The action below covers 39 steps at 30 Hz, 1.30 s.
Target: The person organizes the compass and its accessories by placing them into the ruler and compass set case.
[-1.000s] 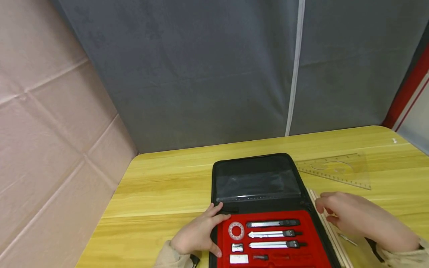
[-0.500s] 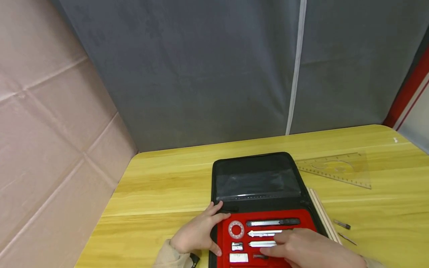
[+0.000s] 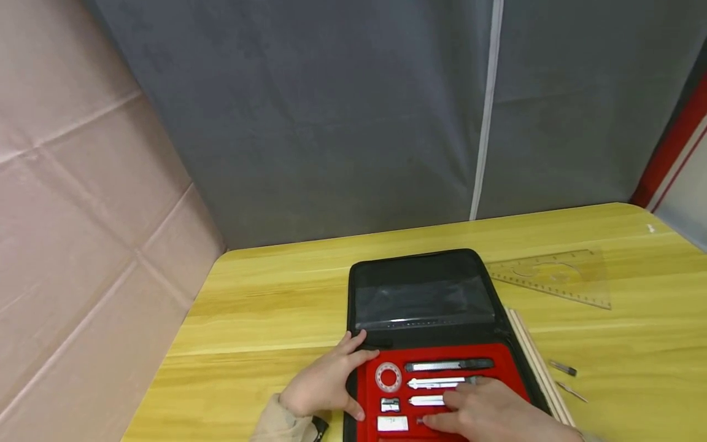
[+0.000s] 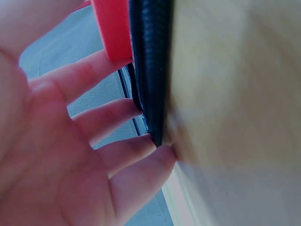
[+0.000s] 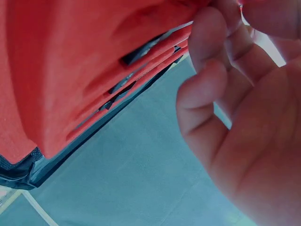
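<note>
In the head view a black zip case [image 3: 421, 294] lies unfolded, its red tray [image 3: 510, 368] toward me. My left hand [image 3: 326, 383], fingers spread, rests on the case's left edge; the left wrist view shows its fingertips at the black rim [image 4: 153, 66]. My right hand [image 3: 486, 411], fingers bent, reaches into the tray with the thumb at a small dark part [image 3: 420, 421]. Whether it pinches that part is hidden. Around it sit a white eraser [image 3: 392, 423], a metal sharpener [image 3: 390, 404], a round protractor [image 3: 388, 377], two compasses [image 3: 436, 383] and a black-handled cutter [image 3: 448, 365].
A clear set square [image 3: 552, 277] lies behind the case on the right. Light wooden strips [image 3: 533, 362] run along the case's right side. Beside them lie a dark-tipped small part [image 3: 563, 368] and a thin metal piece [image 3: 571, 391]. A grey curtain [image 3: 331, 123] hangs behind the table.
My right hand has moved left from the table beside the wooden strips into the tray, uncovering a dark-tipped part on the table. The left hand has stayed put.
</note>
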Each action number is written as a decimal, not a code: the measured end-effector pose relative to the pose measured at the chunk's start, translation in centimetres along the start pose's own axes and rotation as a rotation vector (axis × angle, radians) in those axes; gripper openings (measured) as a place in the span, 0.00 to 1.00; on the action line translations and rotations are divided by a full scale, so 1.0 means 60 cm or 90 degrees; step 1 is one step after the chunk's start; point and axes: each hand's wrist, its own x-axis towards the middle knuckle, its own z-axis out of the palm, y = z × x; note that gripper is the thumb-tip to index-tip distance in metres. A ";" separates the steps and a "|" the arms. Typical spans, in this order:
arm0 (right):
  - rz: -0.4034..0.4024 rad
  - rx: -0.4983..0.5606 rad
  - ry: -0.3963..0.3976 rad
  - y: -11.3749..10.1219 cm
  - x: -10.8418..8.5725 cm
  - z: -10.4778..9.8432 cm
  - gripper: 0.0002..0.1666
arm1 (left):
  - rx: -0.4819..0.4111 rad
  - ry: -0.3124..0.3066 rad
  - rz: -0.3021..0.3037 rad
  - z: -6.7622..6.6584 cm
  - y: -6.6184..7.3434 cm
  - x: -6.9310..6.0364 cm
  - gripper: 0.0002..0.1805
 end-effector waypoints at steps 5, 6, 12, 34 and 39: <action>-0.006 0.064 -0.002 0.004 -0.002 -0.005 0.28 | 0.002 0.004 0.002 0.000 0.000 -0.001 0.42; -0.012 0.081 -0.001 0.006 -0.004 -0.006 0.27 | 0.001 0.003 0.002 0.001 0.000 -0.002 0.42; 0.078 0.162 -0.031 0.015 -0.022 -0.024 0.20 | -0.006 -0.001 0.001 0.002 -0.001 -0.002 0.42; 0.403 0.185 -0.013 0.166 -0.153 -0.073 0.16 | 0.011 0.007 0.000 0.001 -0.001 -0.002 0.42; 0.341 0.240 0.003 0.177 -0.150 -0.050 0.21 | 0.010 0.007 -0.001 0.002 0.000 -0.003 0.42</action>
